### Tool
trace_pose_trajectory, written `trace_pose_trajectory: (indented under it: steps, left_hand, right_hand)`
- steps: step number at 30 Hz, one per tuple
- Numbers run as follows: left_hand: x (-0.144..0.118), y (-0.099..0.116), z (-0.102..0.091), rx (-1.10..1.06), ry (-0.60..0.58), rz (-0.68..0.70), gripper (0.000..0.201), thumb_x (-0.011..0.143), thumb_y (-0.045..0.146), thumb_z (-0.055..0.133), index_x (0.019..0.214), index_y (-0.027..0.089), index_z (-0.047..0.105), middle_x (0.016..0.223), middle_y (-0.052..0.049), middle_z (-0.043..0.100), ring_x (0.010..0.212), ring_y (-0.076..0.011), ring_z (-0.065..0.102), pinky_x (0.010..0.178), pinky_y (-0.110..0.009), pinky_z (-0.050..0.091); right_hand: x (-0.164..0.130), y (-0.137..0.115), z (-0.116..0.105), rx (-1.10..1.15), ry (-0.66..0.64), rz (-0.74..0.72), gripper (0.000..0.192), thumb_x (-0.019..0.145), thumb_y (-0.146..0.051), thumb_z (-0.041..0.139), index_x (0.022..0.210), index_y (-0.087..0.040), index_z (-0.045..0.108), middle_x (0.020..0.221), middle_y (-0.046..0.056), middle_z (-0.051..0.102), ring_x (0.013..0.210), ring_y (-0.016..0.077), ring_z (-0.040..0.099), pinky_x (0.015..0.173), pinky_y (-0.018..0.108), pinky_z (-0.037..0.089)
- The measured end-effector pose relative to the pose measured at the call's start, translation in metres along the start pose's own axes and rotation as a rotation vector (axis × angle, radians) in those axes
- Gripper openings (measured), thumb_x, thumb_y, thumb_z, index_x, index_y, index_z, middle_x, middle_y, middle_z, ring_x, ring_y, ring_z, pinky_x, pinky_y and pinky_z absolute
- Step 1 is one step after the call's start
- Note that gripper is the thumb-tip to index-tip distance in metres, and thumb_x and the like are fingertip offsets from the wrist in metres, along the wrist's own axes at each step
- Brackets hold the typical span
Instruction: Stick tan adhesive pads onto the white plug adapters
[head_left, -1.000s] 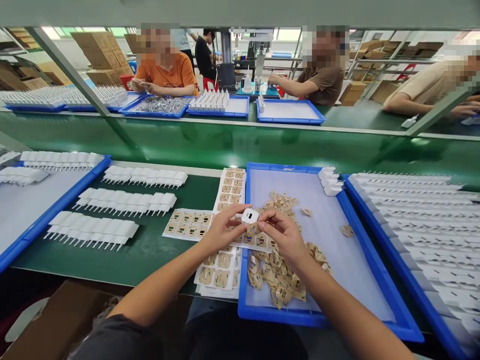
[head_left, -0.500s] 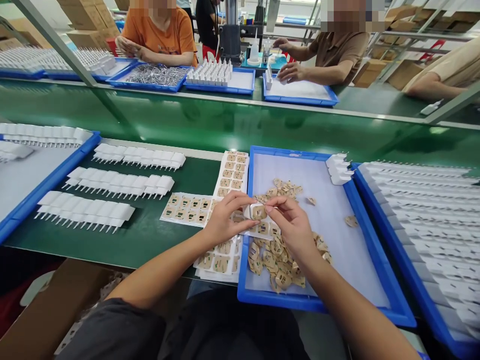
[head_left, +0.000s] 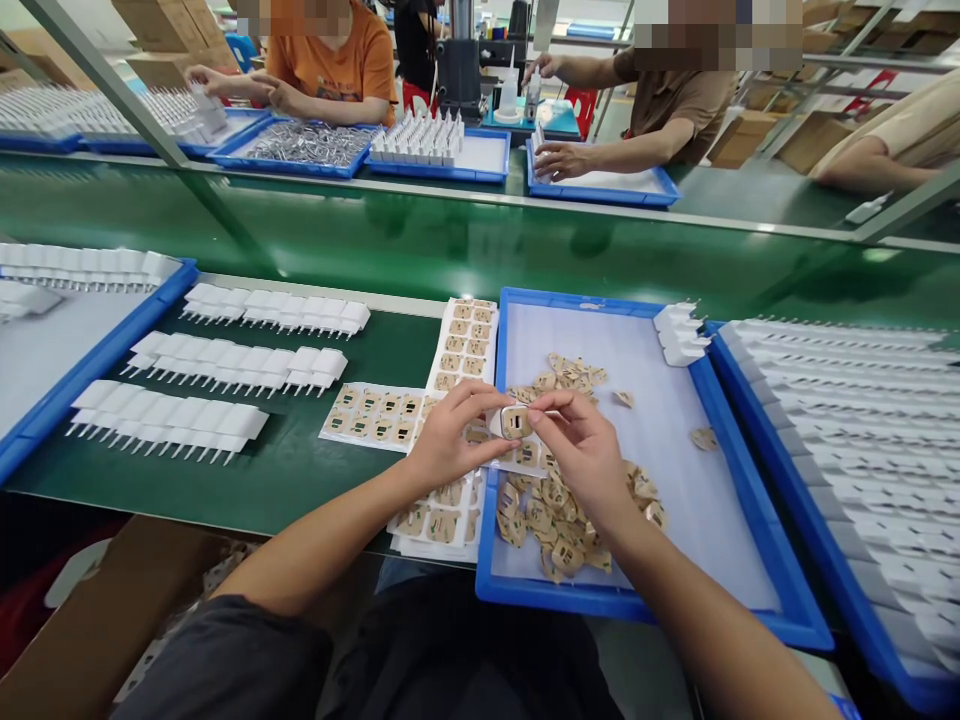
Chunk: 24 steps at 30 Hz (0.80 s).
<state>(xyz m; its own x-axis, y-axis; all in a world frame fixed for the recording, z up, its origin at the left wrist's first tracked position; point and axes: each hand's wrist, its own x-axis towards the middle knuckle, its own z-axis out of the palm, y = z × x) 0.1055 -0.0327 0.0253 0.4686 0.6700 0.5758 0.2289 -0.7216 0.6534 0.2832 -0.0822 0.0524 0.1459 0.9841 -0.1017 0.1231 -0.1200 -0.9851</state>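
Note:
My left hand (head_left: 450,435) is closed around a white plug-in charger (head_left: 495,422), its end face turned toward my right hand. A tan sticker (head_left: 515,424) with a dark slot in its middle lies over that face. At the sticker's right edge, the thumb and forefinger of my right hand (head_left: 589,455) are pinched together. Sheets of tan stickers (head_left: 375,415) lie beneath and left of my hands. Under my right hand, loose tan sticker pieces (head_left: 551,530) are heaped in a blue-rimmed tray (head_left: 562,594).
Rows of white chargers (head_left: 172,420) lie on the green table at left. Three more chargers (head_left: 681,335) stand at the tray's far right corner. Another blue tray (head_left: 814,530) full of chargers is at right. Beyond a green divider (head_left: 420,235), co-workers sit handling parts.
The sticker now sits squarer on the charger's face, with its dark slot showing. My hands have barely moved. Across the divider, both co-workers' arms have shifted left.

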Motion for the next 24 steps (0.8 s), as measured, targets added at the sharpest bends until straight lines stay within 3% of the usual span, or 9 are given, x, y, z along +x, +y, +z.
trace_pose_trajectory:
  steps: [4,8,11,13,19,24]
  left_hand:
    - [0.0004,0.0002,0.0009,0.025,0.027,0.057,0.042,0.077,0.029,0.075,0.114,0.018,0.059,0.105,-0.007,0.059,0.096,-0.0130,0.058,0.080,-0.025,0.054]
    - [-0.0005,0.0004,0.0016,0.050,0.041,0.088,0.043,0.076,0.027,0.076,0.114,0.016,0.059,0.104,-0.007,0.059,0.097,-0.0128,0.058,0.083,-0.026,0.052]
    - [-0.0012,-0.0009,0.0025,0.053,0.064,0.114,0.043,0.075,0.026,0.078,0.112,0.016,0.058,0.104,-0.007,0.059,0.097,-0.0138,0.058,0.084,-0.028,0.051]
    - [-0.0016,-0.0022,0.0034,0.033,0.091,0.112,0.045,0.073,0.026,0.079,0.110,0.015,0.057,0.103,-0.008,0.058,0.098,-0.0150,0.059,0.083,-0.029,0.052]
    - [-0.0050,-0.0041,0.0064,-0.066,0.124,0.027,0.039,0.075,0.017,0.074,0.108,0.017,0.053,0.106,-0.008,0.055,0.100,-0.0146,0.057,0.072,-0.024,0.056]
    - [-0.0043,-0.0023,0.0070,-0.034,0.169,0.077,0.044,0.073,0.020,0.077,0.107,0.017,0.050,0.104,-0.007,0.054,0.100,-0.0146,0.057,0.076,-0.026,0.054]
  right_hand:
    - [-0.0027,-0.0016,0.0006,-0.061,0.006,-0.003,0.045,0.075,-0.052,0.062,0.092,-0.011,0.057,0.093,0.003,0.060,0.081,-0.0039,0.058,0.071,0.003,0.050]
    - [-0.0044,-0.0009,0.0016,-0.173,0.035,-0.086,0.040,0.079,-0.049,0.059,0.092,-0.012,0.059,0.091,0.003,0.059,0.084,-0.0040,0.057,0.078,0.005,0.052]
    - [-0.0035,0.0013,0.0012,-0.302,0.105,-0.180,0.037,0.080,-0.047,0.058,0.102,-0.017,0.060,0.100,0.003,0.058,0.088,-0.0040,0.055,0.076,0.005,0.051]
    - [-0.0012,0.0026,0.0003,-0.273,0.119,-0.168,0.039,0.080,-0.047,0.058,0.108,-0.020,0.057,0.107,0.003,0.055,0.092,-0.0040,0.054,0.074,0.004,0.051]
    - [0.0027,0.0018,0.0007,0.008,-0.234,-0.015,0.049,0.075,-0.046,0.065,0.117,-0.025,0.051,0.124,0.001,0.051,0.116,0.0002,0.054,0.093,0.011,0.056]
    - [0.0010,0.0022,0.0020,0.127,-0.255,-0.003,0.036,0.081,-0.041,0.058,0.113,-0.025,0.059,0.126,-0.001,0.051,0.116,-0.0013,0.055,0.089,0.006,0.054]
